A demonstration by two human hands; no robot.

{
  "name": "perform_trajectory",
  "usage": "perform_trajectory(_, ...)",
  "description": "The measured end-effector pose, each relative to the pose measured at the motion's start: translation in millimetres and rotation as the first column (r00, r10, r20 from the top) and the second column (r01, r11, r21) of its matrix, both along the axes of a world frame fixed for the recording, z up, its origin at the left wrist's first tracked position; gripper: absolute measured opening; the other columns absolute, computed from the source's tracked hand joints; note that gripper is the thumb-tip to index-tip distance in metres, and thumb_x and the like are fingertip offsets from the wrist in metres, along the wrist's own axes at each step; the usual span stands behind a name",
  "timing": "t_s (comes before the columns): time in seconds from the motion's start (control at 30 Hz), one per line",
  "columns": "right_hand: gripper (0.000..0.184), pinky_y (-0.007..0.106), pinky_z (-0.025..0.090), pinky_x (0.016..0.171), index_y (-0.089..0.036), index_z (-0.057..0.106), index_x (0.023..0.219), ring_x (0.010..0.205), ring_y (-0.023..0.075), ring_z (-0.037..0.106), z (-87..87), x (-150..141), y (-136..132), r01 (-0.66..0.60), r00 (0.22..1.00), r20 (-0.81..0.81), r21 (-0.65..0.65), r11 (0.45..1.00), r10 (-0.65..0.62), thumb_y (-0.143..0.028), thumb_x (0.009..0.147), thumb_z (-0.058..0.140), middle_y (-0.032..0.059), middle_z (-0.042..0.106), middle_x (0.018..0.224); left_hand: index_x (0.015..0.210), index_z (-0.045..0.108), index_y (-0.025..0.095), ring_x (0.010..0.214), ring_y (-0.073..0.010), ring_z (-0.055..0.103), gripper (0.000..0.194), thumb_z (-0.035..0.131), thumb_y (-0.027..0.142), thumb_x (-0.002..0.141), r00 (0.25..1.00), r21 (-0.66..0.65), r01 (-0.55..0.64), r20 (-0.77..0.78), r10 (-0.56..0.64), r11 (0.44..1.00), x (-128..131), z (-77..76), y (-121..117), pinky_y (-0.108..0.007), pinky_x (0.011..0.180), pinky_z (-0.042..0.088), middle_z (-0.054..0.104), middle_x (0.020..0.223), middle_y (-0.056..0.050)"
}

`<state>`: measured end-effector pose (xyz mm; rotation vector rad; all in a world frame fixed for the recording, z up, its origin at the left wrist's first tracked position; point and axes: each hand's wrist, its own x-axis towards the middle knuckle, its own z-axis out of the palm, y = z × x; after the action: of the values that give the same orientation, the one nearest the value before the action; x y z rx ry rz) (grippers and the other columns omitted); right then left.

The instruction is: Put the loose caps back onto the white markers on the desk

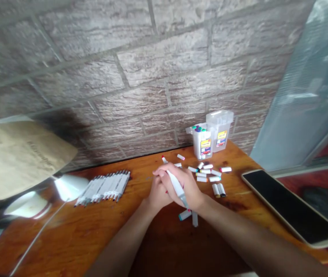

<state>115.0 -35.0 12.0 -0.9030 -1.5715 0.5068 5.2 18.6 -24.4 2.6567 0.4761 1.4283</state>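
Both hands meet over the wooden table. My right hand is closed round a white marker, its grey end with a reddish tip pointing down toward me. My left hand presses against the right one with its fingers curled; what it holds, if anything, is hidden. A small red spot shows between the hands. Just below them lie a teal-ended cap and a grey piece. Several short white marker caps with coloured ends lie scattered to the right. Beyond my hands is a red-tipped piece.
A row of uncapped-looking markers lies at left. A plastic box of markers and a see-through container stand by the brick wall. A phone lies right; a white lamp and a paper bag are left.
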Motion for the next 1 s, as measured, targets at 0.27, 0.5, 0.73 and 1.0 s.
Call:
perform_trajectory(0.27,0.015,0.028,0.058,0.089,-0.022,0.062,0.102,0.098,0.0168,0.075,15.7,6,-3,-0.337,0.921,-0.255,-0.151,0.929,0.293,-0.036,0.096,0.06,0.0036,0.078,0.101,0.064,0.055,0.02,0.056,-0.016,0.062,0.02,0.054,0.013,0.083,0.998,0.09,0.0,0.059,-0.005,0.996,-3,20.5,-17,-0.031,0.052,0.052,0.062,0.057,-0.001)
perform_trajectory(0.5,0.023,0.028,0.06,0.083,-0.023,0.064,0.104,0.104,0.019,0.074,6.0,11,4,-0.442,0.867,-0.376,-0.28,0.852,0.326,-0.044,0.096,0.059,0.0042,0.078,0.104,0.053,0.032,0.02,0.045,-0.0125,0.054,0.035,0.044,0.009,0.084,0.996,0.075,-0.048,0.077,0.042,0.996,7,13.9,-22,-0.029,0.046,0.045,0.045,0.043,0.001)
perform_trajectory(0.73,0.022,0.026,0.059,0.072,-0.023,0.065,0.095,0.088,0.0178,0.075,2.3,6,5,-0.1,0.978,-0.199,-0.199,0.975,0.06,-0.043,0.096,0.056,0.0026,0.076,0.095,0.055,0.035,0.019,0.043,-0.0083,0.045,0.031,0.054,0.008,0.077,0.991,0.101,-0.036,0.133,0.022,0.994,7,6.6,-11,-0.026,0.046,0.035,0.049,0.046,0.004)
perform_trajectory(1.0,0.017,0.026,0.054,0.074,-0.023,0.059,0.103,0.071,0.0134,0.07,2.4,23,20,0.293,0.95,-0.105,-0.028,0.956,-0.294,-0.039,0.098,0.054,0.0008,0.073,0.09,0.068,0.043,0.021,0.056,-0.0108,0.048,0.024,0.06,0.014,0.083,0.977,0.034,-0.199,0.086,0.195,0.979,6,12.5,-14,-0.024,0.06,0.04,0.051,0.057,0.004)
